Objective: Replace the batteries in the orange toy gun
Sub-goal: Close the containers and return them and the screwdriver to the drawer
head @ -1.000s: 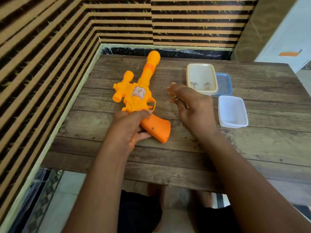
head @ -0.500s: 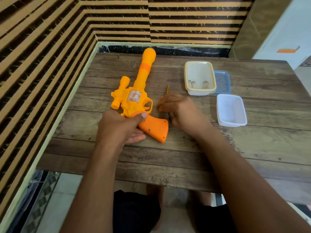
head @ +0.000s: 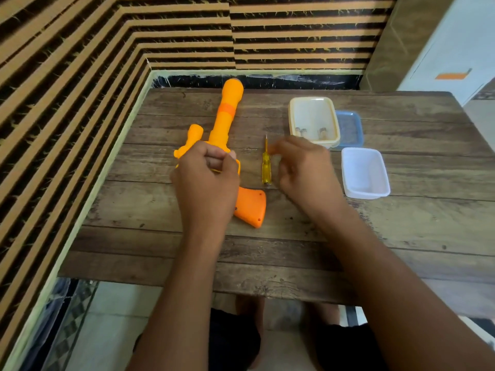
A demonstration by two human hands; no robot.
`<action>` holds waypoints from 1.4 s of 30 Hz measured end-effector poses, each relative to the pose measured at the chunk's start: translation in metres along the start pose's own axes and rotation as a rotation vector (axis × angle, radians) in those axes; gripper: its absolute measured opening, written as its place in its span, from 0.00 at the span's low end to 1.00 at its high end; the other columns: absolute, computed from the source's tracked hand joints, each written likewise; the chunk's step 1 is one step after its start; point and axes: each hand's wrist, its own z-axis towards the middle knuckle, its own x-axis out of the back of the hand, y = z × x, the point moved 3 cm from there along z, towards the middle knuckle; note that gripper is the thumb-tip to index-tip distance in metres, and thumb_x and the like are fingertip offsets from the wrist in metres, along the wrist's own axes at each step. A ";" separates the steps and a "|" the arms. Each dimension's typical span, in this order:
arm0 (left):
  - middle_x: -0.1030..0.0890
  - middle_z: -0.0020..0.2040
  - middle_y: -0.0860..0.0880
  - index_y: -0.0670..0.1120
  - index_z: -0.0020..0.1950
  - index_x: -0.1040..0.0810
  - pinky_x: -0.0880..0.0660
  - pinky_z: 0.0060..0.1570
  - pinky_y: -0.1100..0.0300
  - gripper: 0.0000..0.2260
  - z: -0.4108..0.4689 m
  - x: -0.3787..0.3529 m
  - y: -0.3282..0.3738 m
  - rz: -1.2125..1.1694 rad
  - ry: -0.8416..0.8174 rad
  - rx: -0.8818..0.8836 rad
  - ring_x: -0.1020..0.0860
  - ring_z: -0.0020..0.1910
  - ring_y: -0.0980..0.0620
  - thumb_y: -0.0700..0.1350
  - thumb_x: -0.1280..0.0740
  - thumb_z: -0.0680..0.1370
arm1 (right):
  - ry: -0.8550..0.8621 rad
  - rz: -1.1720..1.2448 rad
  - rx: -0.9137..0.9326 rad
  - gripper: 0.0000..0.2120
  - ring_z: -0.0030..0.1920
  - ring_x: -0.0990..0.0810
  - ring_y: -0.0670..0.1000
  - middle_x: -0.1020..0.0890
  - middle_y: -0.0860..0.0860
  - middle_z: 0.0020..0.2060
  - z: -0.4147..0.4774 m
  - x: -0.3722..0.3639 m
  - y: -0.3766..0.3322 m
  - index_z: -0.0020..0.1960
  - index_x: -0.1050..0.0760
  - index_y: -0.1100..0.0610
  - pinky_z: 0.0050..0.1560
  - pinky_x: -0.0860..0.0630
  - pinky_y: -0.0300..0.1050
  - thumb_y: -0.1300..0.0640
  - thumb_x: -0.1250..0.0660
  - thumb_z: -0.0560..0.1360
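The orange toy gun point(head: 226, 116) lies flat on the wooden table point(head: 294, 250), barrel pointing away from me, grip toward me. My left hand point(head: 206, 180) grips its middle, covering the body and trigger. A small yellow-handled screwdriver point(head: 266, 167) lies on the table just right of the gun. My right hand point(head: 305, 170) hovers beside the screwdriver with fingers loosely curled and blurred, holding nothing. A cream tub point(head: 313, 120) at the back right holds several batteries point(head: 310, 131).
A blue lid point(head: 351, 128) lies under the cream tub's right side. A white plastic tub point(head: 365, 172) stands right of my right hand. Striped walls close in the table's left and far sides. The near table edge runs above my legs.
My right hand set the screwdriver down on the table and drew away to the right. My left hand slid forward from the gun's grip onto its body.
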 end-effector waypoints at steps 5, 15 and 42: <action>0.19 0.34 0.55 0.48 0.43 0.20 0.21 0.36 0.59 0.05 -0.013 -0.042 0.022 0.030 -0.154 -0.118 0.18 0.34 0.59 0.45 0.27 0.78 | 0.184 -0.099 -0.239 0.12 0.47 0.17 0.62 0.15 0.57 0.45 -0.004 0.033 0.020 0.50 0.16 0.60 0.46 0.20 0.57 0.62 0.35 0.71; 0.21 0.37 0.56 0.46 0.49 0.19 0.28 0.33 0.71 0.04 -0.038 -0.107 0.045 0.100 -0.490 -0.150 0.22 0.35 0.63 0.45 0.27 0.79 | 0.047 -0.150 -0.652 0.20 0.66 0.20 0.59 0.17 0.56 0.64 -0.028 0.072 0.082 0.67 0.20 0.58 0.62 0.27 0.48 0.47 0.30 0.81; 0.16 0.31 0.49 0.48 0.44 0.18 0.17 0.43 0.54 0.06 -0.031 -0.101 0.030 0.143 -0.461 0.041 0.16 0.32 0.53 0.45 0.23 0.75 | -0.120 -0.220 -0.795 0.12 0.71 0.29 0.64 0.26 0.58 0.70 -0.035 0.077 0.088 0.54 0.14 0.59 0.71 0.31 0.65 0.51 0.27 0.77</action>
